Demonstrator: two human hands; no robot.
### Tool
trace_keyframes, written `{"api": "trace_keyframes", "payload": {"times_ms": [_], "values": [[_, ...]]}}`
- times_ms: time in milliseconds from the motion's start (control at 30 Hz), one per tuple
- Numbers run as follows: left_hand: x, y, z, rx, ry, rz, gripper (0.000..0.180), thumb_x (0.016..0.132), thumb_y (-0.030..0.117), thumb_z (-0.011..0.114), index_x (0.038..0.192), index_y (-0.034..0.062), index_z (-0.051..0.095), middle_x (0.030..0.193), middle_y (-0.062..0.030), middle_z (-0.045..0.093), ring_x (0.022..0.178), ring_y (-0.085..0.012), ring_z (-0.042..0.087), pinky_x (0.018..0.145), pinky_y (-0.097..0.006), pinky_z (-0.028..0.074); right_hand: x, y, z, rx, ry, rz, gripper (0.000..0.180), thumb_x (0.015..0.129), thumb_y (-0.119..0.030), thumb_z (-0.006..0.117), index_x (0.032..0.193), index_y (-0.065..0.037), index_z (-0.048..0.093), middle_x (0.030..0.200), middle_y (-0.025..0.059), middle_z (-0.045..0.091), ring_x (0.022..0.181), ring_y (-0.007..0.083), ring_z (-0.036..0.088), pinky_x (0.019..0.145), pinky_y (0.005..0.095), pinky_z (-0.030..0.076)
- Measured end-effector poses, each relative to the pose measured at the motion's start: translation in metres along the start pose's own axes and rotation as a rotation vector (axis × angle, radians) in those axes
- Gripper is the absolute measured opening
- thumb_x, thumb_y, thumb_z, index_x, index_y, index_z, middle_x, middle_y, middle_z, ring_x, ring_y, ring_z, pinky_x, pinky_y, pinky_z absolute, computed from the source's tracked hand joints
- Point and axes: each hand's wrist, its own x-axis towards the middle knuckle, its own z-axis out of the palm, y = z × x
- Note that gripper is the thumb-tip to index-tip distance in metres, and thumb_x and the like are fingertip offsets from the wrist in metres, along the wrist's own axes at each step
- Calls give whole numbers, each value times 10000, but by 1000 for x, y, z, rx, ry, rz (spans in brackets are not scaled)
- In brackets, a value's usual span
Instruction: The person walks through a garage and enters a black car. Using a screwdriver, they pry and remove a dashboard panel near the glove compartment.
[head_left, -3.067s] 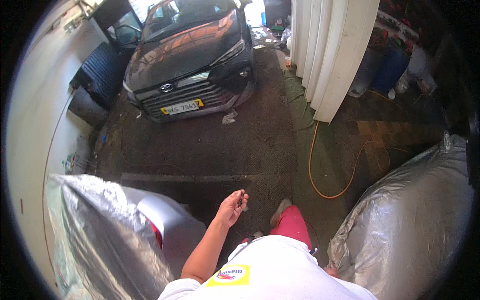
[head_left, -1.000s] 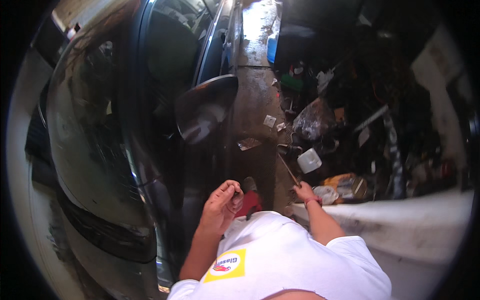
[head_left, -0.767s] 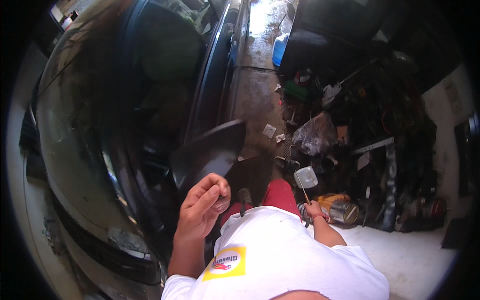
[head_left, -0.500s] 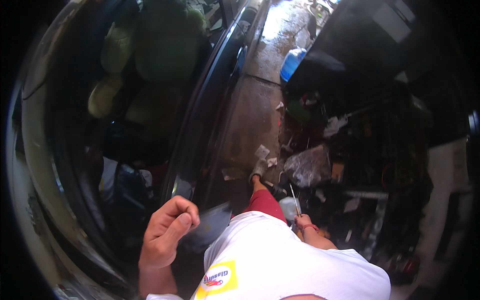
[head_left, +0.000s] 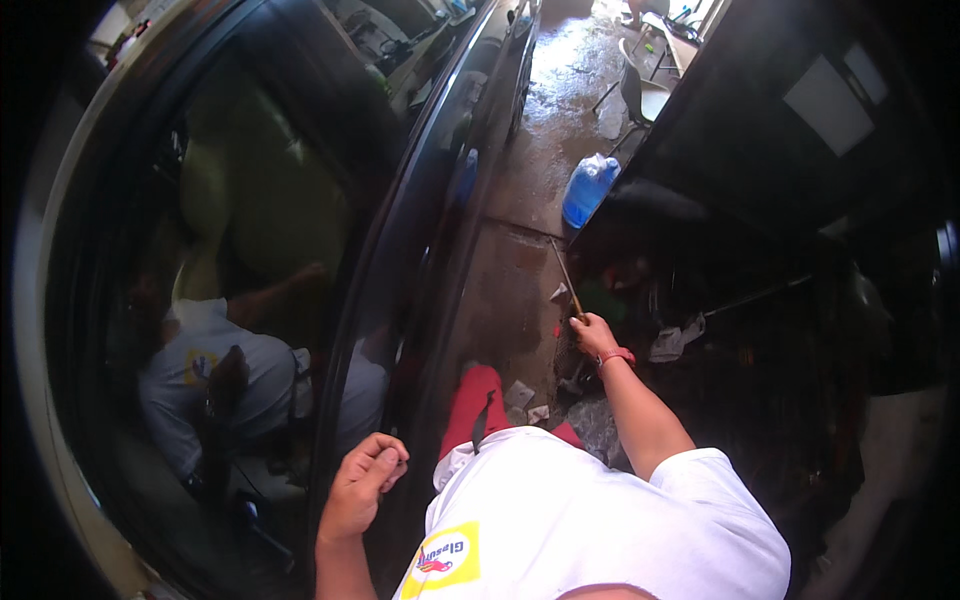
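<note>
My right hand [head_left: 596,338] is stretched forward over the narrow floor strip, closed on a long thin tool [head_left: 566,278]. Its slim shaft points away from me and a brownish handle sits in my fist; its exact kind is not clear. My left hand [head_left: 366,482] hangs beside my body with its fingers curled and the thumb against them. Whether anything is between those fingers is hidden. Nearest to that hand is the side of a dark, glossy car [head_left: 395,250], whose window [head_left: 270,240] mirrors my white shirt.
A clear bag or bottle of blue liquid [head_left: 590,190] stands on the wet concrete floor [head_left: 510,290] ahead. Farther off is a chair [head_left: 640,95]. A large dark panel [head_left: 740,130] bounds the right side, with scraps and a crumpled plastic sheet [head_left: 595,430] lower down.
My right hand has swung forward from beside my body with the tool. My left hand has shifted slightly right and down. The view has moved, and the chair now shows.
</note>
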Motion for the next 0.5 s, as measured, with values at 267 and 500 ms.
{"api": "trace_keyframes", "payload": {"times_ms": [267, 500], "values": [[238, 69, 58, -160, -216, 50, 151, 1053, 155, 541, 1054, 32, 628, 763, 51, 492, 664, -27, 385, 606, -199, 307, 178, -143, -20, 166, -140, 170, 205, 1016, -264, 624, 937, -78, 588, 641, -25, 478, 488, 110, 442, 448, 306, 331], [382, 178, 109, -167, -377, 12, 164, 1065, 160, 526, 1081, 29, 624, 789, 53, 488, 699, -27, 383, 642, -193, 307, 293, -184, -77, 235, -96, 277, 234, 1006, -302, 612, 888, -108, 558, 661, 7, 503, 470, 161, 483, 416, 333, 357]]}}
